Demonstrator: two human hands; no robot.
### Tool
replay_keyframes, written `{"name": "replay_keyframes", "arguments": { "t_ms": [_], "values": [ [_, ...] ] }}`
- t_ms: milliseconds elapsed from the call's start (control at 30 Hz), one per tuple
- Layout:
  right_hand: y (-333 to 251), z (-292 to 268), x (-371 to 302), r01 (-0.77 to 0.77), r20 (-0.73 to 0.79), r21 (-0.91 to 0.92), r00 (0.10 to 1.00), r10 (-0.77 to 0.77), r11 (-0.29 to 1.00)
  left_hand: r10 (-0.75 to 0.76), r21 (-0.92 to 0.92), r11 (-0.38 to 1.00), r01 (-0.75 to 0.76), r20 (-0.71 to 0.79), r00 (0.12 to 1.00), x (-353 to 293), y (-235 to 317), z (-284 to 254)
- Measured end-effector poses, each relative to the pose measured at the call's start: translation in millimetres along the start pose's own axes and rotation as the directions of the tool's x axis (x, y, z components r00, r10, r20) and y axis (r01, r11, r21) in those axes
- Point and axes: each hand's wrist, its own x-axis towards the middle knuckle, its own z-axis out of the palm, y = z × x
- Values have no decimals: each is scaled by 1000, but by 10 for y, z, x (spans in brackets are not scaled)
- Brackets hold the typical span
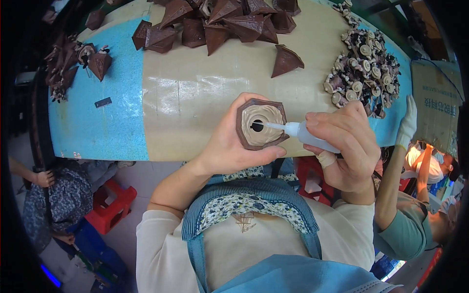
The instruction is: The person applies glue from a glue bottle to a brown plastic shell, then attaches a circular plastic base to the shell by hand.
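My left hand (pixel 225 134) wraps around a brown faceted piece (pixel 240 122), whose cream swirled inside with a dark central hole faces up. Between the fingers of my right hand (pixel 348 141) is a small translucent squeeze bottle (pixel 312 136), tipped to the left. Its thin nozzle (pixel 273 125) reaches over the cream surface, close to the hole's edge; whether it touches cannot be made out. Beyond my hands, a single brown pointed piece (pixel 287 60) lies on the table.
Brown pointed pieces (pixel 229 24) are heaped at the far side. Small cream and dark figures (pixel 366 63) pile up at the right, with assembled pieces (pixel 99 64) at the left. A co-worker's gloved hand (pixel 408 124) is by the right edge. A red stool (pixel 113 205) stands lower left.
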Motion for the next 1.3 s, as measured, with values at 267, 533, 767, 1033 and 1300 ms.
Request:
{"name": "replay_keyframes", "arguments": {
  "t_ms": [267, 533, 767, 1033, 1300],
  "values": [
    [-35, -2, 29, 10, 9, -18, 1000, -9, 1000, -13, 8, 1000, 13, -5, 1000, -33, 25, -1],
    [-46, 4, 11, 7, 6, -8, 1000, -7, 1000, -44, -6, 999, 44, -17, 999, -45, 51, 5],
    [287, 43, -228, -499, -19, 495, 812, 583, 711, -128, 305, 940, 152, -97, 987, -31, 178, -60],
    [1454, 370, 84, -512, -87, 526, 762, 642, 679, 199, 865, 492, -98, -2, 980, -2, 307, -91],
    [1228, 194, -70, -558, -116, -216, 829, 547, 801, 498, 768, 578, -276, -64, 865, -44, 108, -102]
  ]
}}
